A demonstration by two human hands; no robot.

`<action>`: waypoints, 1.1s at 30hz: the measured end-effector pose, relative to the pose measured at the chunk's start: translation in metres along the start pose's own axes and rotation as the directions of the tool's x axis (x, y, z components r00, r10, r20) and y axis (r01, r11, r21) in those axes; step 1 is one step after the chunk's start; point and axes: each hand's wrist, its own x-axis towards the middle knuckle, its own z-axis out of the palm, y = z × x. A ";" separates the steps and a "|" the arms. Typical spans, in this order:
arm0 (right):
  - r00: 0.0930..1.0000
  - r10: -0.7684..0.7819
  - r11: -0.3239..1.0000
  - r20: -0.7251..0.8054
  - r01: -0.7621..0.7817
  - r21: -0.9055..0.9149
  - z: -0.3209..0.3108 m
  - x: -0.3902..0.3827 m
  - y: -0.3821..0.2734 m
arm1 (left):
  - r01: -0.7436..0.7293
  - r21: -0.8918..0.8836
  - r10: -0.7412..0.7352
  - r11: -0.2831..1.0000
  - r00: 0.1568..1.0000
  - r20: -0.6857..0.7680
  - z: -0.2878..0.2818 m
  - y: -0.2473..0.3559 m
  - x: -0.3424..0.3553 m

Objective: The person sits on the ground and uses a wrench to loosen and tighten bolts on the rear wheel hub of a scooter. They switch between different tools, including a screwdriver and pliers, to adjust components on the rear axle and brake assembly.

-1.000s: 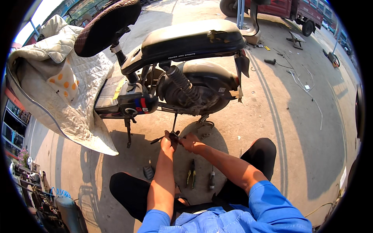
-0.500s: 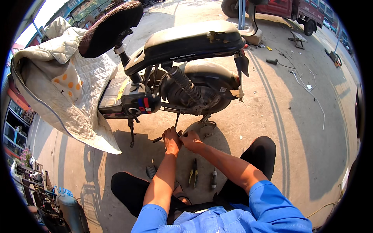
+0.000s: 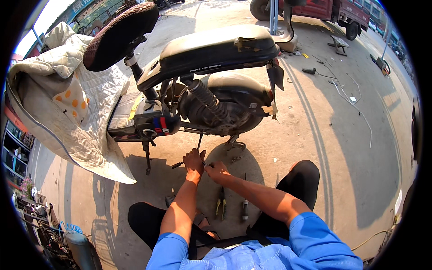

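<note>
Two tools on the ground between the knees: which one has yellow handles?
The pliers, the left one. The screwdriver to its right has a dark handle and a single straight shaft.

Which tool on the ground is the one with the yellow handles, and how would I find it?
Start at the big electric scooter standing on the concrete. Come down past the person's two hands to the ground between their knees, where two tools lie side by side. The pliers are the left one, with two yellowish-green handles; the screwdriver beside them is a single straight stick with a dark handle.
</note>
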 end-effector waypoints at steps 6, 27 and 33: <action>0.998 -0.004 1.000 -0.066 0.005 0.007 0.001 0.000 0.003 | 0.057 0.099 -0.047 0.994 0.994 -0.097 0.008 0.007 0.000; 0.993 0.113 0.960 -0.035 -0.119 -0.253 0.004 -0.007 -0.064 | 0.298 -0.538 -0.385 0.789 0.921 -0.055 0.023 0.031 -0.017; 0.981 0.158 0.978 0.114 -0.140 -0.153 -0.018 -0.009 -0.057 | 0.523 -0.829 -0.469 0.196 0.793 0.389 0.027 0.047 0.000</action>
